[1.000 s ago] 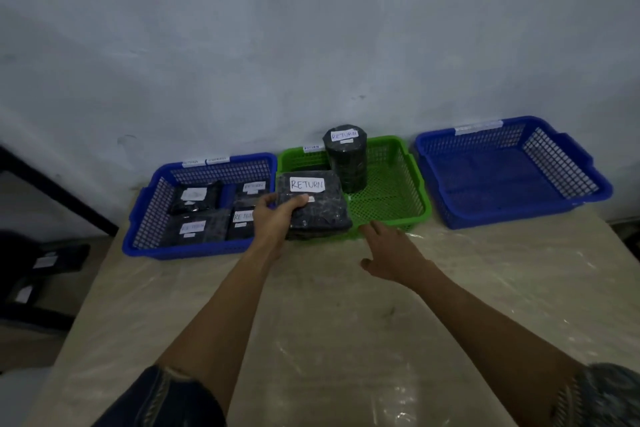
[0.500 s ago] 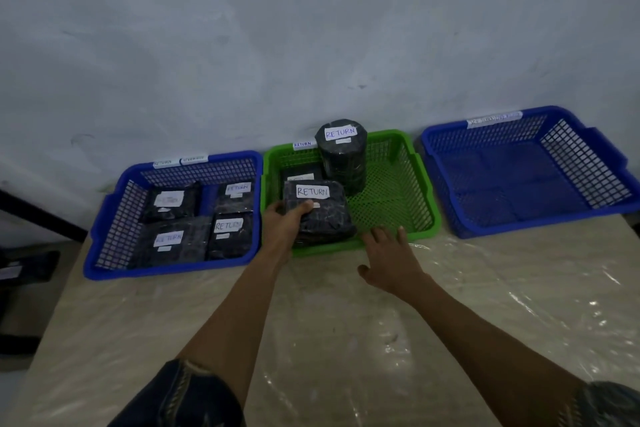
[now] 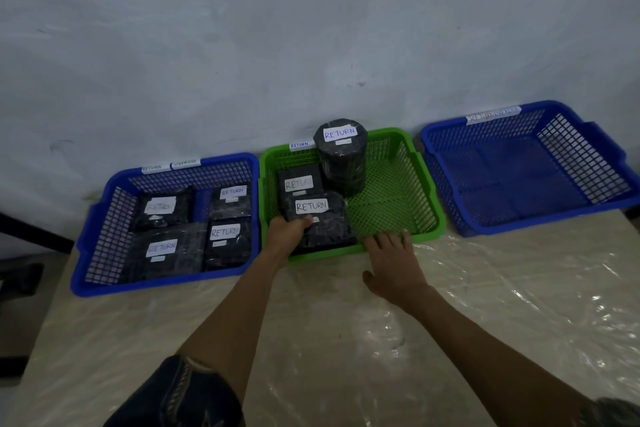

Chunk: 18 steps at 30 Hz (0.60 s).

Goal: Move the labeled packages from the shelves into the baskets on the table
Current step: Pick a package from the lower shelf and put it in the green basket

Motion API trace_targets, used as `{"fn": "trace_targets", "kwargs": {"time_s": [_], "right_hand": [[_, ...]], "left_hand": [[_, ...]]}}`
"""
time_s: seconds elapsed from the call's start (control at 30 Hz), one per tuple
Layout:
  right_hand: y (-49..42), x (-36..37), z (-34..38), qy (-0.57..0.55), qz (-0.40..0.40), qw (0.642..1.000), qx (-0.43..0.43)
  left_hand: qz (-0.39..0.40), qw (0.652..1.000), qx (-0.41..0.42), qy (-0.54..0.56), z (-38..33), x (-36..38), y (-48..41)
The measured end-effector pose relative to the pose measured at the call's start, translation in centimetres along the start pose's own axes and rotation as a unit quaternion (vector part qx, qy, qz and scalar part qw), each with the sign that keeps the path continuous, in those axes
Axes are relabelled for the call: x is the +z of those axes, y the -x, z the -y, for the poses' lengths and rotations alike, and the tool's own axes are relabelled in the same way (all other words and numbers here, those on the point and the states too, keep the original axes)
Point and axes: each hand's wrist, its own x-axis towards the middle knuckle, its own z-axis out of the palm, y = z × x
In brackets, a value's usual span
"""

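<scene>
My left hand (image 3: 288, 231) grips a black wrapped package labeled RETURN (image 3: 320, 218) at its near left corner, low inside the green basket (image 3: 429, 215). Behind it in that basket lie another flat RETURN package (image 3: 299, 180) and an upright black cylinder package (image 3: 341, 152). My right hand (image 3: 393, 262) rests flat on the table with straight fingers touching the green basket's front rim. The left blue basket (image 3: 104, 229) holds several RETURN packages (image 3: 166, 250). The right blue basket (image 3: 519, 163) has nothing in it.
The table (image 3: 346, 340) is beige and covered in shiny plastic film. A grey wall (image 3: 311, 45) stands right behind the three baskets. Dark shelving or furniture (image 3: 20, 274) shows at the left edge below table height.
My left hand has carried the RETURN package forward and down into the green basket. My right hand slid up to the basket's front rim. The view has moved closer.
</scene>
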Motion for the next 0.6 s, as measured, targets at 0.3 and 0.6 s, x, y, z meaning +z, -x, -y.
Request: {"fn": "trace_targets", "kwargs": {"time_s": [0.3, 0.6], "right_hand": [[0.0, -0.1, 0.3, 0.008, 0.005, 1.000, 0.009], [0.1, 0.1, 0.4, 0.006, -0.012, 1.000, 0.011]], "left_hand": [[0.085, 0.986, -0.061, -0.131, -1.1, -1.2, -1.4], [-0.001, 0.983, 0.137, -0.122, -1.7, 0.4, -2.1]]}}
